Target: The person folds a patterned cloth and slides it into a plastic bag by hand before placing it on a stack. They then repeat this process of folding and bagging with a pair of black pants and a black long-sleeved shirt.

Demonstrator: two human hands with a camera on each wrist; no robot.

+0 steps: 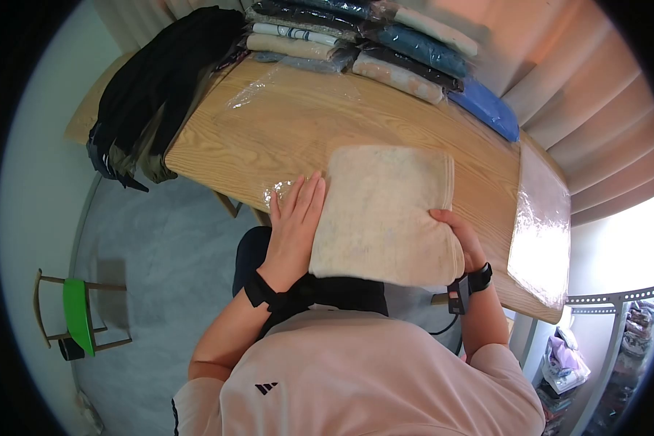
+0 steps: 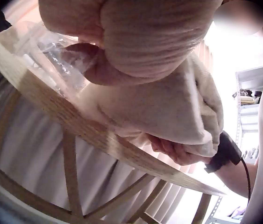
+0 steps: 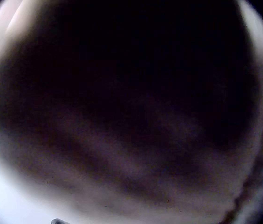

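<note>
A folded cream cloth (image 1: 385,214), squared off with layered edges on its right side, overlaps the front of the wooden table (image 1: 261,134) in the head view. My right hand (image 1: 463,238) grips its right edge, thumb on top and fingers beneath; those fingers (image 2: 175,150) show under the cloth in the left wrist view. Along the opposite edge lies my left hand (image 1: 296,221), its fingers straight and side by side. Crinkled clear plastic (image 1: 277,192) is by the left thumb. Dark blur fills most of the right wrist view.
Stacks of garments in clear bags (image 1: 298,45) line the table's back, with a blue packet (image 1: 483,109) at their right end. Dark clothes (image 1: 171,80) hang over the left corner. Shiny clear bags (image 1: 541,225) lie at the right edge. A green-backed chair (image 1: 78,317) stands left.
</note>
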